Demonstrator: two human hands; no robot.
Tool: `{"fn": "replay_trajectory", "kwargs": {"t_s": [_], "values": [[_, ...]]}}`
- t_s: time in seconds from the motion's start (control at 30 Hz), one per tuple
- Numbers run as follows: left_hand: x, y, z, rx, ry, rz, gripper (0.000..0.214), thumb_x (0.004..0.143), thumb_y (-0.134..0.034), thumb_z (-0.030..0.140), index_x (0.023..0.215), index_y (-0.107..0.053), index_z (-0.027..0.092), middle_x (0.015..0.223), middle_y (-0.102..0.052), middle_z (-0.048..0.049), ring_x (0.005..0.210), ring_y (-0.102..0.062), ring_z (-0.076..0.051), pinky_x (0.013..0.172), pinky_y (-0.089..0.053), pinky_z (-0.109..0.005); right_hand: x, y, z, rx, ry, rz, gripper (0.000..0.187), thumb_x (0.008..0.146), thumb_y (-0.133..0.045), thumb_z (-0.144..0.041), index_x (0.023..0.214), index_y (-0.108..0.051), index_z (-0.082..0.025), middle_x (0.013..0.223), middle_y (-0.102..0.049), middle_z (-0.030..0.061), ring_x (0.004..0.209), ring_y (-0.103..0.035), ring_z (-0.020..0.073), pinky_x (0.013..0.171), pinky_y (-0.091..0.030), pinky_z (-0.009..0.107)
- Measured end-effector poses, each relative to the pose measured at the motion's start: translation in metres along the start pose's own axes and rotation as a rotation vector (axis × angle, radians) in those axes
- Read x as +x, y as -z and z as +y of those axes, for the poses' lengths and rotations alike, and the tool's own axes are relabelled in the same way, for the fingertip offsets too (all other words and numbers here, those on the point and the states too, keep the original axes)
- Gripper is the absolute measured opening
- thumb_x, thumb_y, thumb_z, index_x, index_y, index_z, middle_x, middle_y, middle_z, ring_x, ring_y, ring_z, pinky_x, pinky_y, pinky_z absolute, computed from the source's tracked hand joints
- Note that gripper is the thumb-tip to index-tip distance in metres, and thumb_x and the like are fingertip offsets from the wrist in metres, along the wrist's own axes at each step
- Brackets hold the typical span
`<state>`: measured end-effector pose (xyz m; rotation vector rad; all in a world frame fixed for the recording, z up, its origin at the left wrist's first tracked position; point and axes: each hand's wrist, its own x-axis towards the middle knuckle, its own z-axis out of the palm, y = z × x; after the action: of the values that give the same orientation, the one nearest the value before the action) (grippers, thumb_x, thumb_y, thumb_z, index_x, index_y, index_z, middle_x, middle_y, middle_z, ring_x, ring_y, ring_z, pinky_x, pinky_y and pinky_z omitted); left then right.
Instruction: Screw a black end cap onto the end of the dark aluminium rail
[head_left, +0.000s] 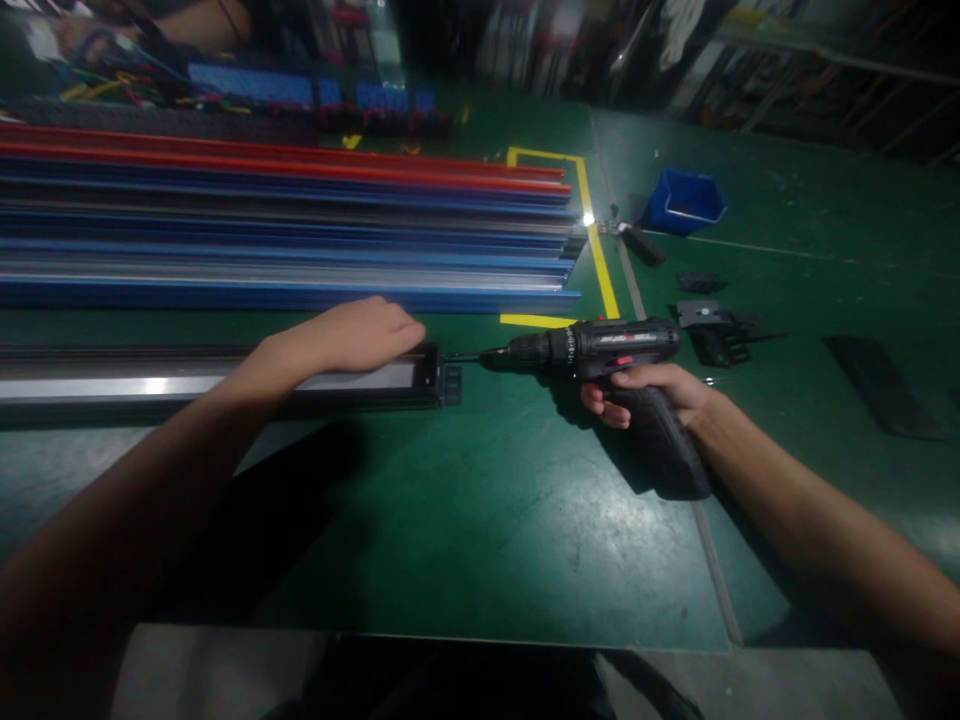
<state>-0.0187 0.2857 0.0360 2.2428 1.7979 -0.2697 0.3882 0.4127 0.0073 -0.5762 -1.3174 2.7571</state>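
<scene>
A long black metal rail (172, 385) with a pale inner strip lies across the green bench, its end cap (439, 375) at the middle. My left hand (360, 335) rests on top of the rail near that end, fingers curled over its far edge. My right hand (649, 392) is wrapped round the handle of a black cordless drill (600, 350). The drill lies level, its bit (465, 355) pointing left and touching the rail's end cap.
A stack of long blue, red and silver rails (300, 235) fills the bench behind. A blue bin (684, 202) stands at the back right, with black brackets (712, 325) and a flat black plate (881, 385) to the right. Yellow tape (600, 255) marks the bench.
</scene>
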Motion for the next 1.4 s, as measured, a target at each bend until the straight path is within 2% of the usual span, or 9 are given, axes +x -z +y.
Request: {"fn": "replay_trajectory", "kwargs": {"t_s": [0.33,0.53,0.67,1.03,1.4], "values": [[0.0002,-0.0011,-0.0001,-0.04,0.029,0.027,0.043,0.1,-0.038,0.043,0.082,-0.071,0.022,0.085,-0.073,-0.0064,0.073,-0.059,-0.02,0.068,-0.041,-0.032,0.0002,-0.0002,-0.0006,-0.002,-0.006,-0.007,0.024,0.092,-0.078,-0.024,0.106,-0.072,-0.006,0.094,-0.075,0.0114,0.067,-0.066,0.0114,0.062,-0.059,0.023],[-0.0003,0.0,0.0022,0.013,0.037,-0.01,0.047,0.101,-0.034,0.041,0.087,-0.074,0.021,0.091,-0.074,-0.0074,0.08,-0.063,-0.022,0.074,-0.045,-0.033,-0.0004,0.0021,0.0012,-0.011,0.005,0.0,0.028,0.092,-0.079,-0.026,0.108,-0.072,-0.005,0.095,-0.076,0.0123,0.068,-0.067,0.0123,0.063,-0.059,0.024],[-0.0003,-0.0001,0.0017,0.018,0.031,-0.009,0.047,0.101,-0.034,0.042,0.088,-0.074,0.022,0.093,-0.075,-0.007,0.081,-0.064,-0.022,0.072,-0.044,-0.032,-0.0008,0.0028,0.0009,-0.022,-0.016,0.011,0.029,0.092,-0.08,-0.029,0.105,-0.072,-0.003,0.096,-0.075,0.0141,0.069,-0.068,0.0132,0.065,-0.06,0.025],[-0.0003,0.0014,0.0034,-0.024,0.034,0.006,0.051,0.102,-0.031,0.044,0.082,-0.073,0.022,0.087,-0.074,-0.0065,0.076,-0.062,-0.021,0.07,-0.043,-0.033,0.0004,0.0024,0.001,0.002,-0.005,-0.014,0.027,0.092,-0.079,-0.026,0.106,-0.074,-0.003,0.095,-0.075,0.0127,0.069,-0.068,0.0121,0.064,-0.059,0.024],[0.0009,-0.0018,0.0005,-0.011,0.019,0.014,0.047,0.099,-0.034,0.043,0.08,-0.07,0.021,0.084,-0.071,-0.0067,0.074,-0.058,-0.021,0.069,-0.039,-0.034,0.0,0.0036,0.0008,-0.025,0.007,-0.025,0.026,0.094,-0.078,-0.026,0.104,-0.074,-0.003,0.096,-0.074,0.0126,0.067,-0.066,0.0108,0.064,-0.059,0.023]]}}
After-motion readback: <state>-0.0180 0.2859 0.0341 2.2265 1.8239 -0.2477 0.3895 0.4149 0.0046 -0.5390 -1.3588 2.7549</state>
